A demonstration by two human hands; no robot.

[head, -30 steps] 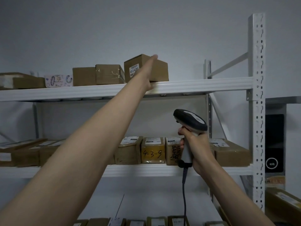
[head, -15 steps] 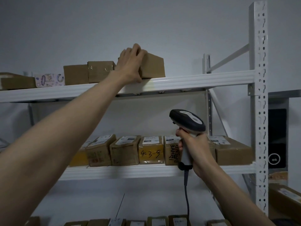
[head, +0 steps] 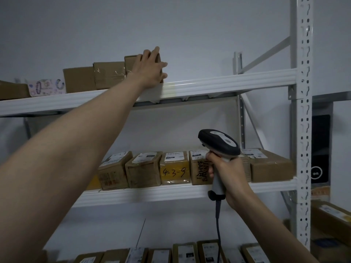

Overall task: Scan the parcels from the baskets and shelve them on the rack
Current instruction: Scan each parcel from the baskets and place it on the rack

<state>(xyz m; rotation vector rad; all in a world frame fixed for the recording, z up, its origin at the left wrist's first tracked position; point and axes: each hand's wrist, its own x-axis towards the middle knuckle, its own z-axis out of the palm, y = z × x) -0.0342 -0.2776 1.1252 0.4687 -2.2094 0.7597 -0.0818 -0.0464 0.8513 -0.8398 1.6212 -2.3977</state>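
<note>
Left hand (head: 150, 70) spread flat against a small brown cardboard parcel (head: 131, 63) on the white metal rack's top shelf (head: 228, 83); right hand (head: 226, 173) wrapped tight round a grey corded scanner (head: 218, 145).

Top shelf (head: 228, 83): five parcels in a row, one of them a patterned packet (head: 46, 87). Middle shelf (head: 171, 192): six parcels show, including a yellow one (head: 174, 168). Bottom row: about eight, partly cut off. One scanner (head: 218, 145). Two hands.
</note>
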